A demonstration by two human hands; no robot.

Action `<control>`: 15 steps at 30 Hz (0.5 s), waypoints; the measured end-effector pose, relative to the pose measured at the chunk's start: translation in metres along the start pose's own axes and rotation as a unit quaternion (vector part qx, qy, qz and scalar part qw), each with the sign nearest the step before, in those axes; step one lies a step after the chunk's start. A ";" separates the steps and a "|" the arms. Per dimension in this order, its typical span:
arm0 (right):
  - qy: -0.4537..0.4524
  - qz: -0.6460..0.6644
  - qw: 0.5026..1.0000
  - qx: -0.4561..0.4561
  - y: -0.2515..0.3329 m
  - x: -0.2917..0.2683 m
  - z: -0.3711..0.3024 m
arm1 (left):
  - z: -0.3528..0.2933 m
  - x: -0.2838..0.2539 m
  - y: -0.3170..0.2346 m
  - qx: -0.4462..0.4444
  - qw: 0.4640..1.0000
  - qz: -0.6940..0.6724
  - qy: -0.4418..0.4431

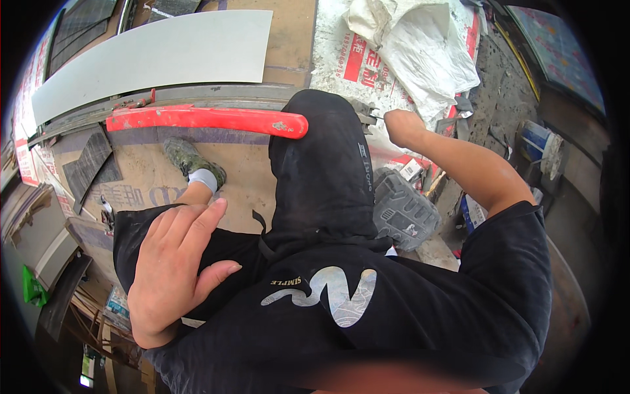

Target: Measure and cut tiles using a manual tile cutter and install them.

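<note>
My left hand (176,266) hovers or rests over my left thigh, fingers stretched out and holding nothing; whether it touches the trouser cloth I cannot tell. My right hand (405,129) is closed into a fist beyond my right knee, beside the end of a long metal rail (230,93). Whatever its fingers grip is mostly hidden; only a small metal bit shows next to them. A long red bar (203,120) lies along the rail, its rounded end against my right knee. Behind the rail lies a long, light grey tile or panel (164,56).
A white woven sack (430,56) lies crumpled on printed sheeting at the far right. Beside my right leg sits a grey plastic tool case (405,210). Dark broken tile pieces (92,164) lie at the left, near my shoe (190,157). A blue-and-white bucket (539,146) stands at right.
</note>
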State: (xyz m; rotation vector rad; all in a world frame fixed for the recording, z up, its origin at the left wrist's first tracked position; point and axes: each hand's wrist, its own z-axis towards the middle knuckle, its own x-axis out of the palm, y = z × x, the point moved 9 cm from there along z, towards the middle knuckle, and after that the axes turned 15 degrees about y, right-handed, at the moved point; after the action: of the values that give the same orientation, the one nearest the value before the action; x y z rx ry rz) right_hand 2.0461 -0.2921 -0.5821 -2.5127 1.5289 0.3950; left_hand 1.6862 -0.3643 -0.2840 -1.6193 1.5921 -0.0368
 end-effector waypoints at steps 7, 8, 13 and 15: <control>-0.031 0.003 0.999 0.005 0.003 -0.001 -0.006 | -0.007 -0.011 -0.003 0.027 0.999 -0.026 -0.005; -0.025 0.003 1.000 0.008 0.003 0.000 -0.005 | -0.009 -0.012 -0.003 0.027 0.999 -0.026 -0.005; 0.030 -0.021 0.999 -0.001 0.000 0.004 0.010 | -0.018 -0.012 0.000 0.040 0.998 -0.051 -0.009; 0.092 0.023 0.995 -0.002 -0.005 0.013 0.020 | -0.019 -0.015 0.002 0.036 0.998 -0.039 -0.028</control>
State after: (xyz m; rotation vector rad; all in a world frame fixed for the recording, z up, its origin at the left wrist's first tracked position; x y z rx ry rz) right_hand 2.0539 -0.2949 -0.6050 -2.5836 1.6550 0.1776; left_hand 1.6717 -0.3614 -0.2650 -1.6126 1.4695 -0.0885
